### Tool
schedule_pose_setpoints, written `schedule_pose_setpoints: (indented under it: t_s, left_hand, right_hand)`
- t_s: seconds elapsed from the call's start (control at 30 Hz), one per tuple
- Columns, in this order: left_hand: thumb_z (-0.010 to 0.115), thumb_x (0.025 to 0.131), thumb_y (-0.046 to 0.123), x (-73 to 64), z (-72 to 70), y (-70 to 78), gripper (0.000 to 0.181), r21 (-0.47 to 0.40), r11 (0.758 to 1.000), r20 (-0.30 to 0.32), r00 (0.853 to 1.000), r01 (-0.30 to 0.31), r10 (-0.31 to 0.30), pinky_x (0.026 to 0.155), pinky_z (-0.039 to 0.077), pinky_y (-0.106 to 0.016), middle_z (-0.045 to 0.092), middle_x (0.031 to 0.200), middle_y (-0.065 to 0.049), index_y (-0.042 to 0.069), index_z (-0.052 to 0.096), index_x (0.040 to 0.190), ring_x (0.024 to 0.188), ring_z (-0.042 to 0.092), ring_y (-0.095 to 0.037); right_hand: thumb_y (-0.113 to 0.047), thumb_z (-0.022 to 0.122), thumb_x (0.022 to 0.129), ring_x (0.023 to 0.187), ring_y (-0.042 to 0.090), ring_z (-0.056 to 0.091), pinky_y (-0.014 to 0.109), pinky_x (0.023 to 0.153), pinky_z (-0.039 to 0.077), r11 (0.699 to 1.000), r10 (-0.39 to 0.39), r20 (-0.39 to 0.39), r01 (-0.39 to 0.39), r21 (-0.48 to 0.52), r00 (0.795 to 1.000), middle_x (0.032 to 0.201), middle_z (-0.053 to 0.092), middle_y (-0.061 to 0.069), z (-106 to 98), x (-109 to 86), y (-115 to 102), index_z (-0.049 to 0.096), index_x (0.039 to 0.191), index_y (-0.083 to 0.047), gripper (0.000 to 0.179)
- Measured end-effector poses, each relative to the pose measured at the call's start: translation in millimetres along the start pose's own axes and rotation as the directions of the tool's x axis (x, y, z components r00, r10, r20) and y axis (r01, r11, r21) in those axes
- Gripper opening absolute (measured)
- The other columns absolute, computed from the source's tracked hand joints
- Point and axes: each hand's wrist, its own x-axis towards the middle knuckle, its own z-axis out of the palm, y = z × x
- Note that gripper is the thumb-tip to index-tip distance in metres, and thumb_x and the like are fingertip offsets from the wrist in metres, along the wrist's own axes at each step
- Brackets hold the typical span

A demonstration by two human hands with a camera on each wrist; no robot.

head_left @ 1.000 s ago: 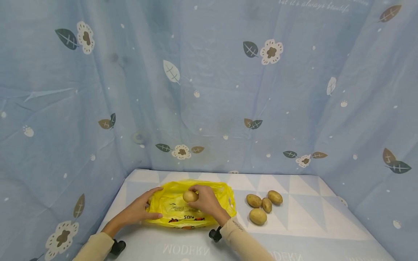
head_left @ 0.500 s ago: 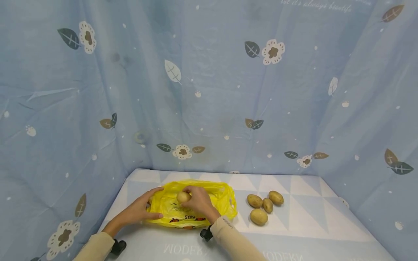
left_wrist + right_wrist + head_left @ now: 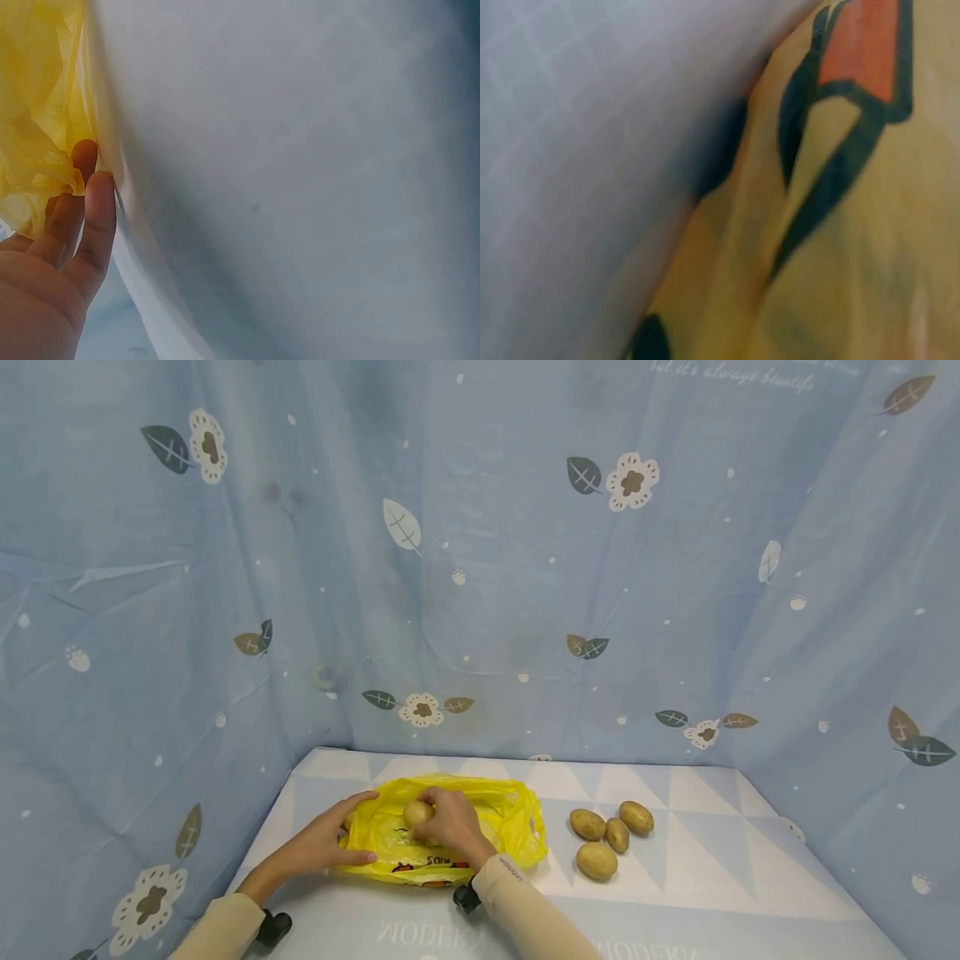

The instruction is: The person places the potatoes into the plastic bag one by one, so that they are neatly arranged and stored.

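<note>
A yellow plastic bag (image 3: 525, 831) with printed lettering lies on the table, its mouth spread wide. At its left end my left hand (image 3: 318, 842) holds the bag, thumb at the near rim and index finger at the far rim. Crinkled yellow plastic (image 3: 37, 90) bunches against the fingers (image 3: 97, 217) in the left wrist view. Over the mouth, my right hand (image 3: 456, 825) grips a potato (image 3: 417, 813) between thumb and fingers, low over the printed inside. Only the bag's printed side (image 3: 840, 262) shows in the right wrist view; the hand is out of that picture.
To the right of the bag, several potatoes (image 3: 597, 862) lie grouped on the patterned tablecloth (image 3: 712, 868). A blue curtain (image 3: 480, 568) with flowers and leaves hangs behind the table and on both sides. Black wrist mounts (image 3: 273, 929) sit at both cuffs.
My right hand has moved left and a little lower into the bag's mouth, carrying the potato. The left hand stays at the bag's left end; the loose potatoes lie as before.
</note>
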Motion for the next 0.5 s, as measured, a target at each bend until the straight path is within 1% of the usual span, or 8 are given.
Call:
schedule_pose_setpoints:
  t_s: [0.1,0.3,0.5]
  left_hand:
    - [0.088,0.082,0.040,-0.6,-0.1,-0.1,0.095,-0.001,1.000,0.005,1.000,-0.003,0.003,0.108,0.038,-0.063,0.036,0.162,-0.017,0.017,0.036,0.158,0.144,0.036,-0.043]
    - [0.087,0.083,0.040,-1.3,-0.5,0.4,0.094,-0.002,1.000,0.009,1.000,-0.010,0.010,0.107,0.040,-0.062,0.035,0.162,-0.017,0.016,0.036,0.159,0.144,0.036,-0.043]
    - [0.088,0.083,0.038,-1.2,-0.7,0.6,0.094,-0.016,1.000,0.008,1.000,-0.016,0.016,0.103,0.044,-0.058,0.035,0.161,-0.018,0.016,0.036,0.159,0.143,0.038,-0.042]
  right_hand:
    - [-0.025,0.092,0.077,0.087,0.011,0.060,0.031,0.081,0.053,1.000,0.006,0.007,-0.006,-0.010,1.000,0.109,0.072,-0.001,0.6,1.6,-1.7,0.074,0.118,-0.012,0.047]
    - [-0.026,0.091,0.078,0.092,0.014,0.062,0.034,0.085,0.053,0.999,0.001,-0.006,-0.001,-0.036,1.000,0.111,0.073,0.001,2.1,3.7,-7.2,0.074,0.121,-0.011,0.049]
    - [-0.027,0.092,0.078,0.090,0.012,0.061,0.032,0.084,0.053,1.000,-0.008,-0.004,0.007,-0.020,1.000,0.110,0.073,0.000,5.9,7.0,-11.6,0.074,0.120,-0.011,0.049]
